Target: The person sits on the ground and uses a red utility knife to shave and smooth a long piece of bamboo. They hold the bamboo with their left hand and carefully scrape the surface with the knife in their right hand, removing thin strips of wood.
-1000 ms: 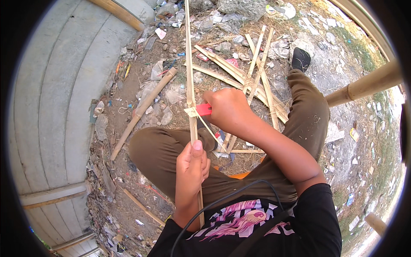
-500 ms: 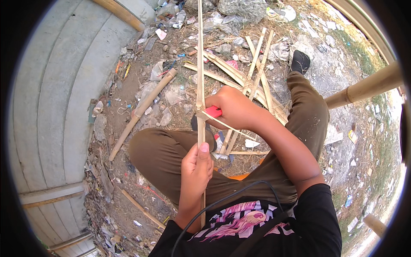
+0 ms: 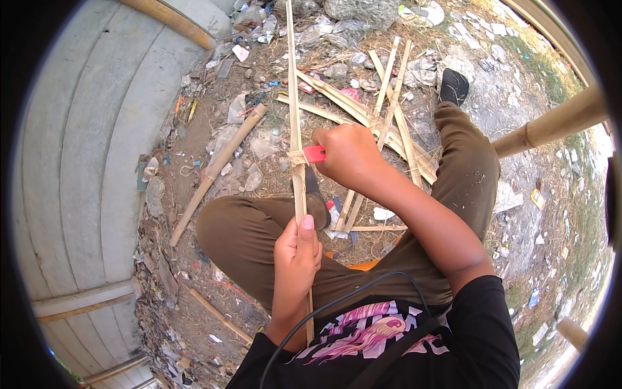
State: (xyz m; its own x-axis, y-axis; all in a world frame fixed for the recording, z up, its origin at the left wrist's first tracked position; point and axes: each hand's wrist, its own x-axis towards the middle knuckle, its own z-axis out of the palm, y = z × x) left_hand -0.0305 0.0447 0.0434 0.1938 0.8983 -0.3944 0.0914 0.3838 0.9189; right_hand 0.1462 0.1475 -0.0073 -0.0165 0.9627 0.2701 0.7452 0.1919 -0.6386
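Observation:
A long, pale bamboo strip (image 3: 293, 91) runs upright through the middle of the view, its far end beyond the top edge. My left hand (image 3: 297, 249) is closed around its lower part, thumb lying along the face. Higher up, my right hand (image 3: 350, 155) grips a red-handled knife (image 3: 315, 153) whose blade lies across the strip. Pale shavings at the contact point partly cover the blade. Most of the handle is hidden inside my fist.
Several split bamboo strips (image 3: 353, 107) lie crossed beyond my right hand. A round bamboo pole (image 3: 220, 172) rests on the littered ground to the left, beside a grey panel wall (image 3: 78, 162). Another thick pole (image 3: 551, 123) juts in at right. A black cable (image 3: 337, 301) crosses my lap.
The strip's upper part has tilted left. My right hand and the knife have shifted slightly up the strip, and the long thin sliver that trailed from the blade no longer shows.

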